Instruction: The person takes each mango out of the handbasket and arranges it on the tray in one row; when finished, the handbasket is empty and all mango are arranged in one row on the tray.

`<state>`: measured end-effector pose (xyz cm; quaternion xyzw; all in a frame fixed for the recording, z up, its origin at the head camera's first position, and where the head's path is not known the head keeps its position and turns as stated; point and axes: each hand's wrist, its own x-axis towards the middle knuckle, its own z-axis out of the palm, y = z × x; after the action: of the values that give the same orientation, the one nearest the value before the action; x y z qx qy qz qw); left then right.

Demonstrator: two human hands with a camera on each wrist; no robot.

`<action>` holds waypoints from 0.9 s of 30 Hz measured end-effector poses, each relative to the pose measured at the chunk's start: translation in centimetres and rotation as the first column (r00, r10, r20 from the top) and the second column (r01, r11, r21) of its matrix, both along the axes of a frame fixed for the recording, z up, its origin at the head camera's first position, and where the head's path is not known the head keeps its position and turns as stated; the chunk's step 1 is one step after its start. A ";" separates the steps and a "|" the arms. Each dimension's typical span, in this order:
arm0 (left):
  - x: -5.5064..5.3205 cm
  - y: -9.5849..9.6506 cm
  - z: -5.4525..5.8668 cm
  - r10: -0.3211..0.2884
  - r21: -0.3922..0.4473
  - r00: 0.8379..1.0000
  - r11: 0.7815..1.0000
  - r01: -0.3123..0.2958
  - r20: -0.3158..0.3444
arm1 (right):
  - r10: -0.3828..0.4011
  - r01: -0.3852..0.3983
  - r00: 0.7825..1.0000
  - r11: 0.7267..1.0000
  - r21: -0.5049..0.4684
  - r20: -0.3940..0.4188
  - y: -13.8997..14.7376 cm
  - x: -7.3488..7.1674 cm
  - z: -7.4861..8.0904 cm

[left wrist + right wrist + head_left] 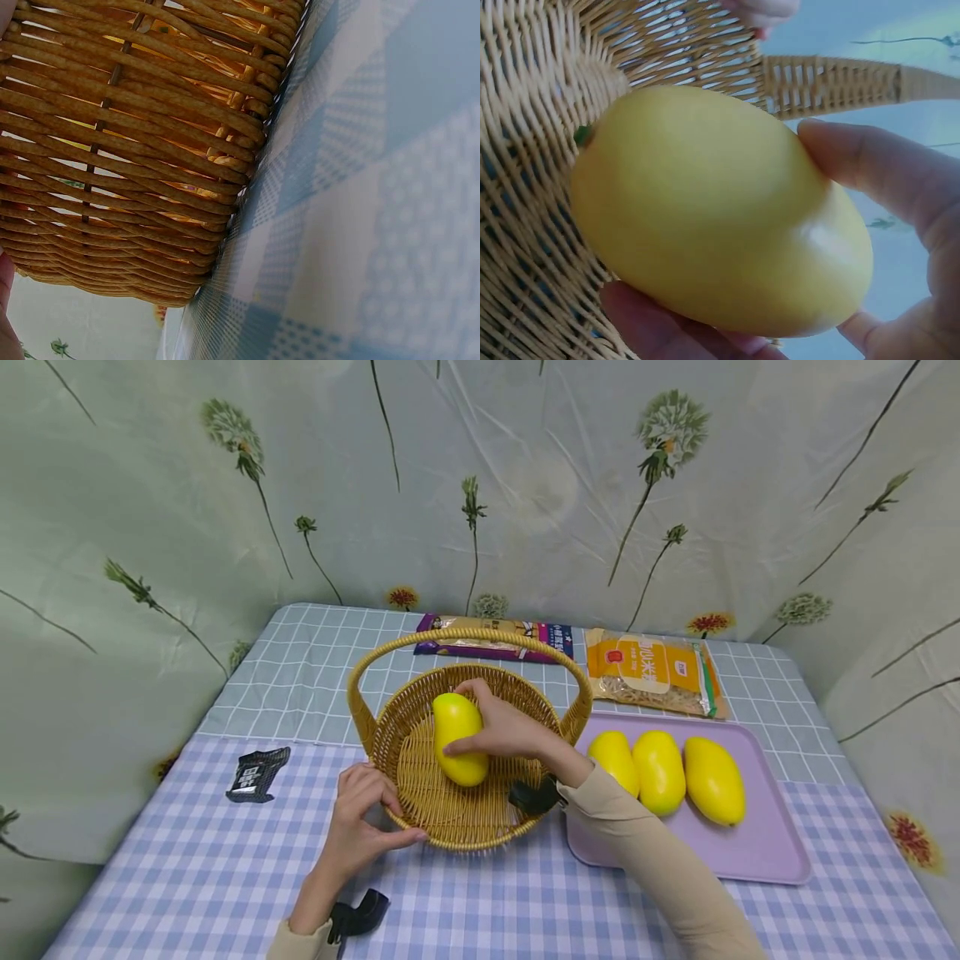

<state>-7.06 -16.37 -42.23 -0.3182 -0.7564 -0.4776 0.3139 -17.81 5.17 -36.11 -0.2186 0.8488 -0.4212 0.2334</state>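
My right hand [504, 722] grips a yellow mango [460, 739] inside a round wicker basket [480, 842] with a tall arched handle. Seen from the right wrist, thumb and fingers lie on opposite sides of the mango [720, 217], its green stem tip pointing at the woven wall. At the basket's front left, my left hand [366, 814] holds the rim, thumb along the near edge. The left wrist view shows the basket's woven side [127, 150] close up against the checked cloth; only slivers of that hand show at the left border.
Right of the basket lies a lilac tray [757, 860] with three more mangoes [658, 772]. Behind are a purple food packet [487, 639] and an orange grain bag [652, 672]. A small black wrapper [257, 775] sits at left. The floral curtain [480, 485] hangs behind the table.
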 end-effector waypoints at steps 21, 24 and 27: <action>-0.1 0.2 -0.2 -0.014 0.015 1.000 1.000 0.014 -0.001 | -0.182 0.164 0.982 0.959 -0.230 -0.059 3.9 5.4 1.3; -0.2 0.2 -0.4 -0.010 0.019 1.000 1.000 0.010 -0.011 | -0.190 0.172 0.981 0.944 -0.282 -0.036 4.7 6.3 1.1; -0.3 0.2 -0.6 -0.001 0.028 1.000 1.000 0.002 -0.024 | -0.190 0.166 0.981 0.935 -0.314 -0.049 5.5 7.0 0.9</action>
<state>-7.40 -16.21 -42.87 -0.3200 -0.7455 -0.4846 0.3271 -10.77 10.71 -35.19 -0.1909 0.7972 -0.5591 0.1238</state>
